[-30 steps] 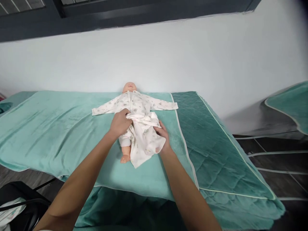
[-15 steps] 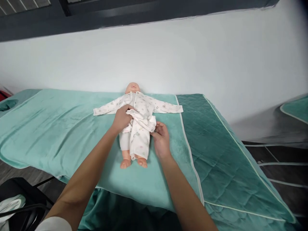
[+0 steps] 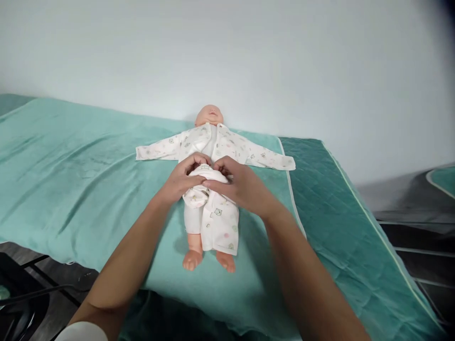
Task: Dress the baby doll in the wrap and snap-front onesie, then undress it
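A baby doll (image 3: 209, 115) lies on its back, head toward the wall, bare feet toward me. It wears a white printed baby gown (image 3: 234, 144) with both sleeves stretched out sideways and the front parted at the chest. Over the doll's belly the gown's cloth is bunched up. My left hand (image 3: 183, 177) pinches the bunched cloth from the left, thumb on top. From the right my right hand (image 3: 236, 182) grips the same bundle, its thumb close to the left one. One gown panel hangs over the leg on the right; a plain white garment (image 3: 193, 219) covers the other leg.
The doll rests on a light green blanket (image 3: 106, 151) spread over a darker quilted cover (image 3: 341, 227). A white wall (image 3: 227, 57) stands directly behind. A black chair (image 3: 21, 293) is at the lower left, and pale metal bars (image 3: 423, 251) show at the right.
My right hand has moved from the gown's right edge up to the belly, beside my left hand, and now grips the bunched cloth. The view has shifted closer to the doll.
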`<state>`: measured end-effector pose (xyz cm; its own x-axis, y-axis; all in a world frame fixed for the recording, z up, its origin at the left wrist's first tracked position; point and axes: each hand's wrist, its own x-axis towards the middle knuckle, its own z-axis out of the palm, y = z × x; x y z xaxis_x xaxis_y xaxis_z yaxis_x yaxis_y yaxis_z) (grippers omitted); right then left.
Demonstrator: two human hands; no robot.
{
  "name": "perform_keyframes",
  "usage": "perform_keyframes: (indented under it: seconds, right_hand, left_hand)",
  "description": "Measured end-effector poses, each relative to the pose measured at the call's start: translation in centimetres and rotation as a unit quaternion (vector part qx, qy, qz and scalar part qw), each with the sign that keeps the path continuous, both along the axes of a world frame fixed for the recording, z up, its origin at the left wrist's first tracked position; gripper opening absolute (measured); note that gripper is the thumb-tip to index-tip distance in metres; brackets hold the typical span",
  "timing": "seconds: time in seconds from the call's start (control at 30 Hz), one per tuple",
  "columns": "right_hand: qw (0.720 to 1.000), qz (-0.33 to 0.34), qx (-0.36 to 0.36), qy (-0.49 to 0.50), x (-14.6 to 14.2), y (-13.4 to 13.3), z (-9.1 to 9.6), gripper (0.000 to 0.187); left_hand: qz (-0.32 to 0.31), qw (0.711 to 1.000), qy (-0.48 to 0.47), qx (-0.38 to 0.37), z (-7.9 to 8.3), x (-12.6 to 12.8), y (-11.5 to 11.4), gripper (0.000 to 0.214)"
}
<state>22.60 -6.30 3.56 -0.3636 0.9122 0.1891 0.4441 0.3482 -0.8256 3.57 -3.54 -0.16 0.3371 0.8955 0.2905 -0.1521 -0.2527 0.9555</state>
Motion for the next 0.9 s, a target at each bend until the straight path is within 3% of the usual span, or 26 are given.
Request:
perform_keyframes:
  seconds: [0.1,0.23,0.43,0.57,0.67,0.77,0.9]
  right_hand:
    - [0.998,0.028,-0.052,-0.008,-0.9,1.3,0.9,0.033]
    - [0.994,0.039,-0.065,0.076,-1.0,1.2,-0.7,0.022]
    - [0.953,-0.065,-0.08,0.286,-0.7,1.6,-2.6,0.018]
    - [0.929,-0.056,-0.131,0.342,-1.1,1.9,-3.0,0.022]
    - [0.93,-0.052,-0.118,0.344,-1.2,1.8,-3.1,0.02]
    - [0.949,-0.035,-0.098,0.297,-1.0,1.6,-2.8,0.014]
    - [0.981,0.062,-0.099,0.155,-0.5,1.3,-1.7,0.016]
  left_hand:
    - [0.013,1.0,-0.008,-0.011,-0.4,-0.3,-0.1,0.025]
    - [0.006,1.0,0.019,-0.009,-0.4,-0.7,-0.4,0.028]
    - [-0.014,0.993,0.118,-0.001,0.5,-0.3,-1.3,0.031]
    - [-0.023,0.992,0.126,-0.016,0.5,-0.3,-1.5,0.034]
    - [-0.009,0.994,0.101,-0.042,-0.2,-0.3,-1.5,0.036]
    - [0.058,0.996,0.034,-0.054,-1.0,0.0,-1.5,0.034]
    - [0.15,0.987,-0.03,-0.055,-1.6,0.5,-1.5,0.028]
